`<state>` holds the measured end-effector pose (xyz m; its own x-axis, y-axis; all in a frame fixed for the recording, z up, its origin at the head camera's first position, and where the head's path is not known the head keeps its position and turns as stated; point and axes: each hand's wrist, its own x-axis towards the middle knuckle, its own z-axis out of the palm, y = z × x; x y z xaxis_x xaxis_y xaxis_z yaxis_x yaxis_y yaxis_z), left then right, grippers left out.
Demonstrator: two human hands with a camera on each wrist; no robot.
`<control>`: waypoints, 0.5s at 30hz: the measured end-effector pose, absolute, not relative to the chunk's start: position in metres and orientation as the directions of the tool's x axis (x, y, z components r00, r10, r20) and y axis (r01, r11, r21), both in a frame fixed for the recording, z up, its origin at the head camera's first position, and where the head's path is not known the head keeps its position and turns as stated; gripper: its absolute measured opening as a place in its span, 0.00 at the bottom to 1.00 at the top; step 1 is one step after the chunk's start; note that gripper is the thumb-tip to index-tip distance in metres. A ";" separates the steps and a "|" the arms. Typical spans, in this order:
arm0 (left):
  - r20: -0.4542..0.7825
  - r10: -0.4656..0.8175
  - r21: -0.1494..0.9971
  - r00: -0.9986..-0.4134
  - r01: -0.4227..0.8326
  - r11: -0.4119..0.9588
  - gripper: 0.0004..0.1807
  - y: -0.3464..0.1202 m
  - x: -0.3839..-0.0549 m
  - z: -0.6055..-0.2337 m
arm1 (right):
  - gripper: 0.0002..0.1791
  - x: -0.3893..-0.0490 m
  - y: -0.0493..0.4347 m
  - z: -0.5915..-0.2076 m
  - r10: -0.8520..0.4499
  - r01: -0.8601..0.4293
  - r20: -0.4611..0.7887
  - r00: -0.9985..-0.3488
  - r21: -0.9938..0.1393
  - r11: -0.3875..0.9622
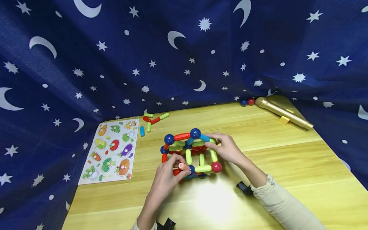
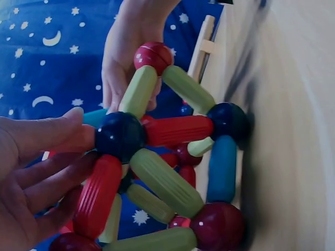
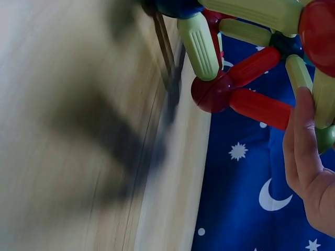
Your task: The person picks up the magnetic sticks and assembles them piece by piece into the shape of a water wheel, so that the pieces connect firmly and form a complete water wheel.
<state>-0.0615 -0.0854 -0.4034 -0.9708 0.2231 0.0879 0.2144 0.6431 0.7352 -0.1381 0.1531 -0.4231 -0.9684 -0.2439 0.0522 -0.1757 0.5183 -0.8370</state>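
A frame of magnetic building rods (image 1: 188,157) and balls stands on the table between both hands. My left hand (image 1: 168,175) pinches a short orange rod (image 1: 183,166) between thumb and fingers. One end of that rod meets a dark blue ball (image 2: 121,137) at the frame's near side. At the frame's upper right, my right hand (image 1: 228,149) grips it around a green ball (image 3: 325,138), beside a blue rod (image 1: 204,138). Below that hand, a red ball (image 1: 216,167) forms the near right corner. Fingers partly hide the held parts.
Loose red and green rods (image 1: 155,120) and a blue rod (image 1: 142,131) lie at the back left, near a vegetable puzzle board (image 1: 109,151). A blue ball (image 1: 243,102), a red ball (image 1: 251,101) and a gold microphone (image 1: 283,112) lie at the back right.
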 end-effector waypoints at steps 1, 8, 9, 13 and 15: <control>0.086 0.223 0.740 -0.971 0.212 0.638 0.19 -0.086 -0.061 -0.404 | 0.18 -0.138 0.153 -0.423 -0.243 -0.174 0.051 -0.969 -0.838 0.518; 0.091 0.230 0.735 -0.969 0.221 0.641 0.19 -0.088 -0.061 -0.409 | 0.18 -0.139 0.154 -0.422 -0.242 -0.160 0.037 -0.970 -0.844 0.513; 0.092 0.235 0.732 -0.968 0.226 0.643 0.20 -0.089 -0.060 -0.410 | 0.18 -0.138 0.154 -0.422 -0.240 -0.158 0.036 -0.970 -0.844 0.513; 0.087 0.278 0.720 -0.957 0.253 0.646 0.24 -0.092 -0.060 -0.411 | 0.19 -0.137 0.154 -0.422 -0.238 -0.145 0.024 -0.971 -0.850 0.506; 0.062 0.318 0.751 -0.946 0.254 0.610 0.30 -0.102 -0.063 -0.407 | 0.19 -0.137 0.155 -0.422 -0.243 -0.134 0.011 -0.970 -0.860 0.493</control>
